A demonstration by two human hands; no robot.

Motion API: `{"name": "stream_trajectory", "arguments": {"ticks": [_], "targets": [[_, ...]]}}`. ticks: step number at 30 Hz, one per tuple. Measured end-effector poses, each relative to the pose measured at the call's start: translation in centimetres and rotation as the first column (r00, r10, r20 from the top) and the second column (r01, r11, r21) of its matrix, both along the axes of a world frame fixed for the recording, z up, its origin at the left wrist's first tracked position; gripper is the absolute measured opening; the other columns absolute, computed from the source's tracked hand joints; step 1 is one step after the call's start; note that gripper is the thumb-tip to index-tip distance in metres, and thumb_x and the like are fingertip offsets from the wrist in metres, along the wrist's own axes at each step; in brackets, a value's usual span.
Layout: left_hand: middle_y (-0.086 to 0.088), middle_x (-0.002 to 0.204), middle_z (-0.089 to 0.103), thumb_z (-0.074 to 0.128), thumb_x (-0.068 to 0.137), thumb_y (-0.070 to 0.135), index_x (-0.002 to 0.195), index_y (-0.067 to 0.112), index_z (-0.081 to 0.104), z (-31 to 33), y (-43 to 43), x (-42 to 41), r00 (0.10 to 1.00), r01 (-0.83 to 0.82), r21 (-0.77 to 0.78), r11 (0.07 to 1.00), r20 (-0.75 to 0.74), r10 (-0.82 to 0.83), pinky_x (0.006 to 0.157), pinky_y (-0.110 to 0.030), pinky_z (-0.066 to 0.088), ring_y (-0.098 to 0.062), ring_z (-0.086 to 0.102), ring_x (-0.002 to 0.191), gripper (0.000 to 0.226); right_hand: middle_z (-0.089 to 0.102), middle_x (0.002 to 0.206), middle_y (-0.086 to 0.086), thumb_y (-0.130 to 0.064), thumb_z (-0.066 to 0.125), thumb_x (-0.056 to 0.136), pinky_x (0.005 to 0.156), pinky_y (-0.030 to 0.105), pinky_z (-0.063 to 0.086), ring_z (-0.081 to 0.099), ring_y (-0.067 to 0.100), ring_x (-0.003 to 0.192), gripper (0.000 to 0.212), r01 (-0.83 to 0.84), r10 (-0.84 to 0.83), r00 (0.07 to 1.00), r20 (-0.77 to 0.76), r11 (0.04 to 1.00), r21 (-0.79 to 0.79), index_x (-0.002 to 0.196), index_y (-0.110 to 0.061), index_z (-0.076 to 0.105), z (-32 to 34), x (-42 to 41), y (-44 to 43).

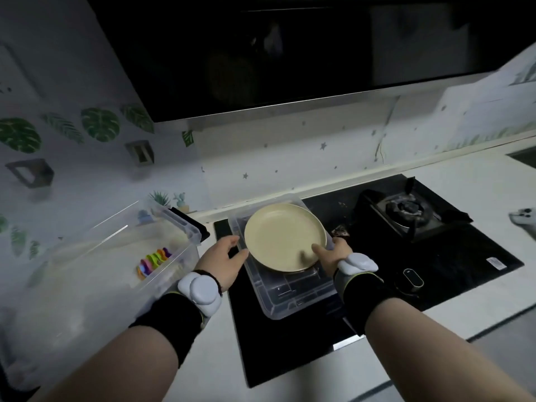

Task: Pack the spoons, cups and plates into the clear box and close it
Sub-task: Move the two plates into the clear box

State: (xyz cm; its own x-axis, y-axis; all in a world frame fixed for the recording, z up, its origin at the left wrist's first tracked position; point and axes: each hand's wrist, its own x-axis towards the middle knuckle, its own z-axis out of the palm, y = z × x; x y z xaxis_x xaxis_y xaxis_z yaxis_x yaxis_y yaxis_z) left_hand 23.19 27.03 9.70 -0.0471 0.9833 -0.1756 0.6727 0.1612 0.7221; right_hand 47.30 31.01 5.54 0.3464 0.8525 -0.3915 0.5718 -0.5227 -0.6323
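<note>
A cream plate (282, 236) rests on a clear lid (293, 300) that lies flat on the black stove top. My right hand (329, 255) grips the plate's right rim, thumb on its inner face. My left hand (224, 256) is at the plate's left rim, fingertips against its edge and thumb by the lid's rim. To the left stands the clear box (162, 274), open, with several coloured spoons (153, 261) inside near its right wall. No cups can be made out.
The black glass hob (452, 274) has a gas burner (406, 210) at the back right and a small oval dark object (412, 278) right of my right wrist. A dark range hood (275, 53) hangs overhead. The white counter (493, 175) runs right.
</note>
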Motion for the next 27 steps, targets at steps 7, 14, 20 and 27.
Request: {"name": "stream_trajectory", "arguments": {"ticks": [7, 14, 20, 27], "targets": [[-0.008, 0.144, 0.047, 0.052, 0.092, 0.029, 0.141, 0.014, 0.038, -0.7, 0.7, 0.6, 0.994, -0.039, -0.105, 0.994, 0.096, 0.049, 0.111, -0.032, 0.034, -0.020, 0.046, 0.132, 0.053, 0.071, 0.075, 0.003, -0.058, 0.048, 0.057, 0.076, 0.043, 0.058, 0.069, 0.032, 0.071, 0.063, -0.049, 0.048, 0.997, -0.058, 0.999, -0.015, 0.106, -0.019, 0.059, -6.4, 1.1, 3.5], [-0.009, 0.144, 0.046, 0.049, 0.094, 0.028, 0.144, 0.013, 0.032, -1.0, 1.7, 1.2, 0.991, -0.044, -0.158, 0.986, 0.120, 0.063, 0.106, -0.028, 0.034, -0.019, 0.047, 0.130, 0.055, 0.072, 0.061, 0.006, -0.031, 0.038, 0.068, 0.065, 0.041, 0.061, 0.069, 0.030, 0.054, 0.029, -0.123, 0.121, 0.990, -0.069, 0.992, -0.033, 0.082, -0.013, 0.057, -4.2, 0.5, 2.9], [-0.007, 0.142, 0.049, 0.047, 0.094, 0.036, 0.146, 0.014, 0.027, -1.1, 2.7, 1.6, 0.991, -0.056, -0.190, 0.980, 0.107, 0.078, 0.105, -0.029, 0.034, -0.022, 0.047, 0.130, 0.060, 0.058, 0.051, 0.000, -0.016, 0.041, 0.075, 0.050, 0.029, 0.048, 0.054, 0.023, 0.046, 0.014, -0.132, 0.143, 0.981, -0.128, 0.988, 0.085, 0.071, -0.024, 0.051, -2.3, 1.0, 2.7], [-0.003, 0.132, 0.056, 0.048, 0.079, 0.066, 0.133, 0.022, 0.045, -1.0, 4.0, 2.1, 0.937, -0.082, -0.222, 0.972, 0.315, 0.151, 0.104, -0.042, 0.042, -0.025, 0.055, 0.120, 0.069, 0.051, 0.046, 0.007, -0.005, 0.041, 0.079, 0.038, 0.022, 0.036, 0.044, 0.021, 0.036, 0.025, 0.092, 0.040, 0.874, -0.484, 0.965, 0.246, 0.096, -0.014, 0.056, 0.2, 0.9, 2.6]]}}
